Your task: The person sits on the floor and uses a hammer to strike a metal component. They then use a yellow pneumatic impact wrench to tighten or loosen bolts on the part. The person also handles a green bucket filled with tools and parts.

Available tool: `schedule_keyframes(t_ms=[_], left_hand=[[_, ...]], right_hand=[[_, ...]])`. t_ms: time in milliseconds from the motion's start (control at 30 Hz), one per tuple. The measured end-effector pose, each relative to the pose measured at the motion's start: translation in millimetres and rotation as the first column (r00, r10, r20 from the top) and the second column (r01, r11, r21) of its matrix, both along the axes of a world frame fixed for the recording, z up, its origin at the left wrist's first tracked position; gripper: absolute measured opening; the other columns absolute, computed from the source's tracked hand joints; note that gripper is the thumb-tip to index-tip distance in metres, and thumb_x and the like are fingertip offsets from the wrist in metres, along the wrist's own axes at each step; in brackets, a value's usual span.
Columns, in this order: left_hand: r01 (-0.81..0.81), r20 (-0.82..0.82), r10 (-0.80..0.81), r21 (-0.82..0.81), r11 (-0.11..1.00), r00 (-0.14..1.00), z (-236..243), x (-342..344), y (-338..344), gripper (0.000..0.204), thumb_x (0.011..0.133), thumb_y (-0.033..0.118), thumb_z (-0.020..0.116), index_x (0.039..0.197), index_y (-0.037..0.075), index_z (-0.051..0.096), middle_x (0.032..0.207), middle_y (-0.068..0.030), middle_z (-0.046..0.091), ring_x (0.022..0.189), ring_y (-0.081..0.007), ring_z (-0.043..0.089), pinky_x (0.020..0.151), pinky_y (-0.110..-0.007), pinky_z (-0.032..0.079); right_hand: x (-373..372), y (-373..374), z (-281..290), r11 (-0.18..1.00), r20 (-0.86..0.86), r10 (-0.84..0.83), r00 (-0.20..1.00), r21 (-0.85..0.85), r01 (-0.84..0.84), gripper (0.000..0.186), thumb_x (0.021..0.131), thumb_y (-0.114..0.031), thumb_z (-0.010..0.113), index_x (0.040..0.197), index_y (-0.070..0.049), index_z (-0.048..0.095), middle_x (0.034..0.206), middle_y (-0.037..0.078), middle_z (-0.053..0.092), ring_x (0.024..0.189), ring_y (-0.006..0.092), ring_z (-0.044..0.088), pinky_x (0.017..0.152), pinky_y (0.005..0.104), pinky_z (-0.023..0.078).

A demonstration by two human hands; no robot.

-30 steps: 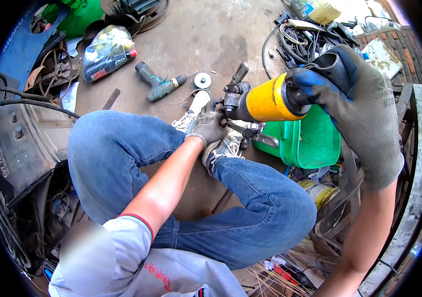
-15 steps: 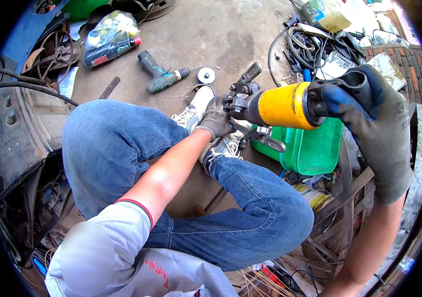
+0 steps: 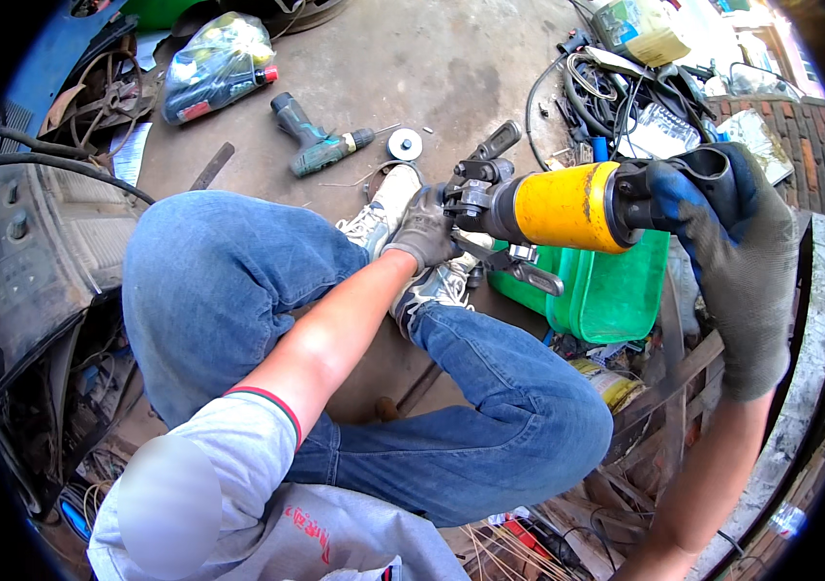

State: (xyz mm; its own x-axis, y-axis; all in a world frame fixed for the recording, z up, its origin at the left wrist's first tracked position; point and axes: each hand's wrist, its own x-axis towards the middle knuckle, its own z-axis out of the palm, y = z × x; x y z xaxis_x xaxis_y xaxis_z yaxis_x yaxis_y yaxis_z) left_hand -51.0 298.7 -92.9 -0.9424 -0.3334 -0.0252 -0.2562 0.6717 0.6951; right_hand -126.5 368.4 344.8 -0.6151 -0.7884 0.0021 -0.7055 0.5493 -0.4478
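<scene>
My gloved left hand [image 3: 424,229] is closed on a dark metal clamp mechanism [image 3: 475,198] at the left end of a tool with a yellow, rust-marked cylinder [image 3: 563,205], held between my sneakers and over a green plastic bin [image 3: 621,300]. My gloved right hand [image 3: 737,252] is wrapped round the black end fitting [image 3: 647,189] at the cylinder's other end, where a black sleeve-like piece curves over the top. A dark lever [image 3: 538,278] hangs below the mechanism, in front of the bin.
A cordless drill [image 3: 314,143], white disc [image 3: 404,144] and bagged items [image 3: 219,73] lie on the concrete floor [image 3: 412,68]. At left is a grey machine [image 3: 45,252]. Coiled cables [image 3: 611,97], bricks [image 3: 790,145], scrap wood and a white beam [image 3: 800,368] crowd the right.
Over the last second both hands and the tool have shifted rightward in view; the right hand has also moved lower. The view of the floor has shifted slightly. Both grips remain.
</scene>
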Motion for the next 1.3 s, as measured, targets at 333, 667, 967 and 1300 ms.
schedule_keyframes(t_ms=[333,667,967,1300], left_hand=[[-0.067,-0.143,0.059,-0.053,0.996,0.988,-2,3,1,0.076,0.065,0.040,0.076,0.133,0.013,0.054,0.128,-0.0194,0.056,0.121,-0.0388,0.051,0.106,-0.048,0.040],[-0.155,-0.319,0.110,-0.121,0.980,0.941,0,4,5,0.069,0.065,0.035,0.078,0.127,0.011,0.057,0.121,-0.0154,0.059,0.113,-0.0356,0.057,0.100,-0.045,0.045],[-0.093,-0.172,0.077,-0.089,0.992,0.982,-3,0,5,0.072,0.063,0.037,0.080,0.127,0.012,0.057,0.122,-0.0179,0.056,0.116,-0.0382,0.053,0.101,-0.048,0.044],[0.047,-0.091,-0.044,0.027,0.999,0.995,19,6,-12,0.068,0.059,0.035,0.083,0.124,0.020,0.068,0.136,-0.0157,0.047,0.126,-0.0376,0.045,0.110,-0.047,0.038]], right_hand=[[4,-14,8,0.991,-0.206,0.058,0.977,0.131,-0.031,0.038,0.087,-0.033,0.079,0.102,-0.001,0.065,0.083,0.009,0.071,0.073,0.0132,0.067,0.067,0.0291,0.052],[-9,-5,26,0.934,-0.397,0.236,0.887,0.345,-0.093,0.045,0.082,-0.039,0.080,0.092,-0.001,0.060,0.067,0.011,0.057,0.062,0.0173,0.054,0.060,0.0320,0.045],[4,11,8,0.997,-0.145,-0.065,0.987,0.026,0.069,0.037,0.087,-0.030,0.079,0.098,0.001,0.063,0.078,0.005,0.064,0.073,0.0076,0.054,0.068,0.0253,0.048],[6,11,19,0.998,-0.102,-0.056,0.993,-0.029,0.053,0.048,0.080,-0.021,0.083,0.117,0.002,0.064,0.097,0.005,0.068,0.092,0.0102,0.062,0.085,0.0289,0.052]])
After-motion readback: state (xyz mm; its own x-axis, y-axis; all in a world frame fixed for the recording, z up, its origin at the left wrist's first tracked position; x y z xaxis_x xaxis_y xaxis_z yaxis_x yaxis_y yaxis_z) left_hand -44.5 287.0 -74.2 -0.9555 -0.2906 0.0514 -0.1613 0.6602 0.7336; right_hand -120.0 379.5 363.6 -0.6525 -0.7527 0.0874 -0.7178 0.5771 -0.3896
